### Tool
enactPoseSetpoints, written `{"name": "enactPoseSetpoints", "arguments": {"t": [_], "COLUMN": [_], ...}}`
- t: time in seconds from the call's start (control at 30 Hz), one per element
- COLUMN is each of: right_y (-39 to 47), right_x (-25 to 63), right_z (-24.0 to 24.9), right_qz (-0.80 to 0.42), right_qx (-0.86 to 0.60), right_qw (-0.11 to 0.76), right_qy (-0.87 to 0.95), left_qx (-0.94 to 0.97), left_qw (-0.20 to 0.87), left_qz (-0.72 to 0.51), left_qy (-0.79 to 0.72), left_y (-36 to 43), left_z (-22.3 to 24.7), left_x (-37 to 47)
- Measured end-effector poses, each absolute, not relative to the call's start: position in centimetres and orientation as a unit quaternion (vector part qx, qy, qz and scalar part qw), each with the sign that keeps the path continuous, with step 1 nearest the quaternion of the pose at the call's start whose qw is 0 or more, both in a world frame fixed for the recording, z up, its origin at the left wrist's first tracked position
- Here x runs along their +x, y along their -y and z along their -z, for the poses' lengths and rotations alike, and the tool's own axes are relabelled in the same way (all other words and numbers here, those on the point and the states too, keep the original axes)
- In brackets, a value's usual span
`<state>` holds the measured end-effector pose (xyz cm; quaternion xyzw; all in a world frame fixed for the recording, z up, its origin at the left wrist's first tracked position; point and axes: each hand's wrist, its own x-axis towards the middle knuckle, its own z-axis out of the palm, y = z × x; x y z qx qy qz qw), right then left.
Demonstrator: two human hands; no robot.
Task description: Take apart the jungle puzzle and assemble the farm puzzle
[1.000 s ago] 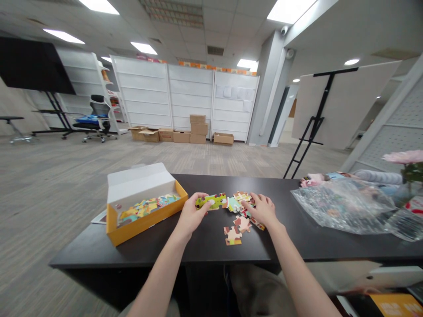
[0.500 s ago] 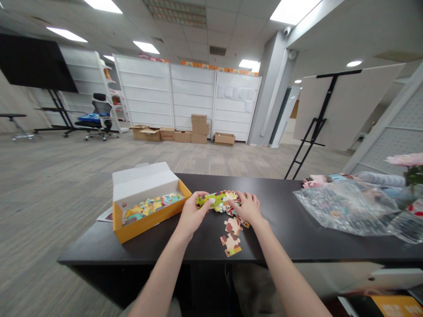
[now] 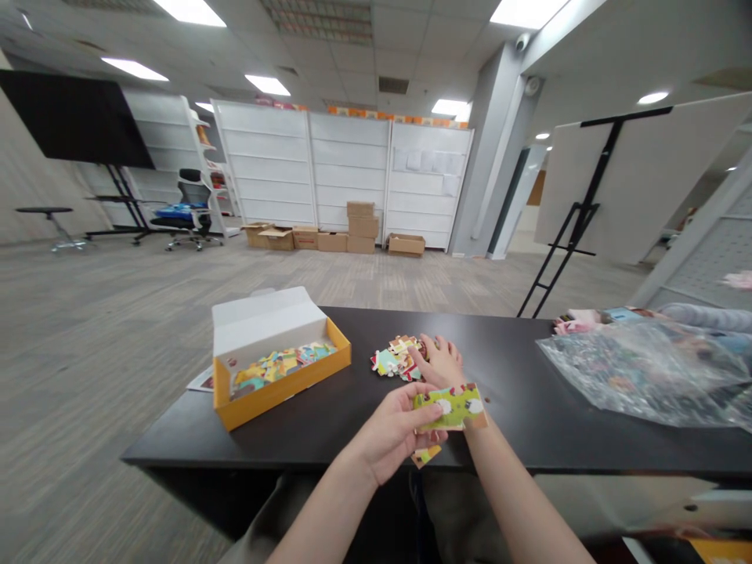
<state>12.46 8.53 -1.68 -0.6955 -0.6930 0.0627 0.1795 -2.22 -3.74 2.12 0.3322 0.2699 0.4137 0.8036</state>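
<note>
My left hand (image 3: 395, 432) is closed on a green joined strip of jigsaw puzzle (image 3: 455, 409) with white sheep on it, thumb on top. It crosses in front of my right wrist, just above the table. A puzzle piece (image 3: 426, 456) with a yellow edge lies beneath the left hand, mostly covered. Farther back, my right hand (image 3: 442, 365) rests with its fingers apart at the right side of a heap of jigsaw pieces (image 3: 396, 359). Its fingertips touch or cover some of them; nothing is visibly gripped there.
An open yellow box (image 3: 287, 395) with more puzzle pieces inside stands on the dark table (image 3: 329, 435) at the left, its white lid flap raised. Clear plastic packaging (image 3: 631, 372) covers items at the right. Cardboard boxes (image 3: 361, 227) stand by the far shelves.
My left hand has carried the green puzzle strip right and toward me, away from the heap. My right hand has let go of the strip and stays by the heap. The view has shifted slightly.
</note>
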Motion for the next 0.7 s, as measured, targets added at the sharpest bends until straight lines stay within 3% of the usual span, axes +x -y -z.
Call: {"name": "enactPoseSetpoints", "arguments": {"t": [0.47,0.7], "right_y": [-8.6,-7.5], "right_x": [15.8,18.3], "right_z": [0.6,-1.8], "right_qz": [-0.082,-0.110], "right_qx": [-0.700,-0.614], "right_qw": [0.309,0.481], "right_qy": [0.638,0.616], "left_qx": [0.414,0.481], "left_qw": [0.720,0.591], "left_qz": [-0.417,-0.452], "left_qy": [-0.370,-0.463], "left_y": [4.6,3.6], "left_z": [-2.7,-2.6], "left_x": [-6.2,-11.2]}}
